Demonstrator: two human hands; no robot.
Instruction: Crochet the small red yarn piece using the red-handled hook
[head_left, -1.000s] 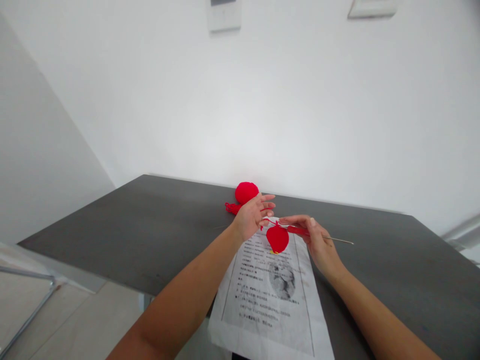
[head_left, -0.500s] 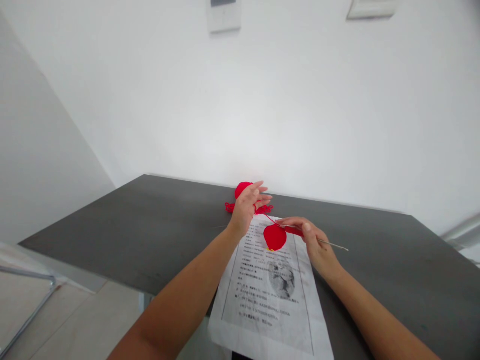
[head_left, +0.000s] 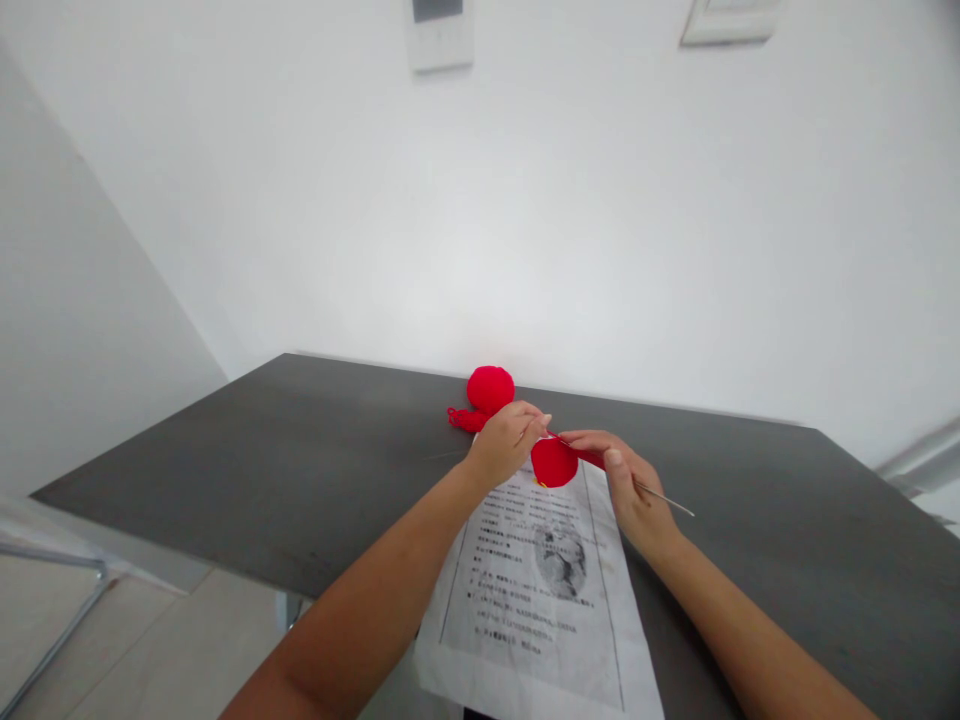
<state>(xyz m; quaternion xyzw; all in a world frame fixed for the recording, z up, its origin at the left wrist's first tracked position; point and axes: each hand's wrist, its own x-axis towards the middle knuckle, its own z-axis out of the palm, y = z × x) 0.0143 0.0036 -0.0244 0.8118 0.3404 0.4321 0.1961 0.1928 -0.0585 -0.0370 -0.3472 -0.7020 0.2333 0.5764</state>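
Left hand [head_left: 508,440] pinches the red crochet piece [head_left: 555,463]. Right hand [head_left: 626,485] grips the hook [head_left: 660,497]. Yarn ball [head_left: 490,388] sits just behind.

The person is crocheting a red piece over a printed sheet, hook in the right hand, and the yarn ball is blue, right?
Not quite: the head view shows the yarn ball is red, not blue. The rest holds: the right hand holds the hook, and the red piece is over the printed sheet.
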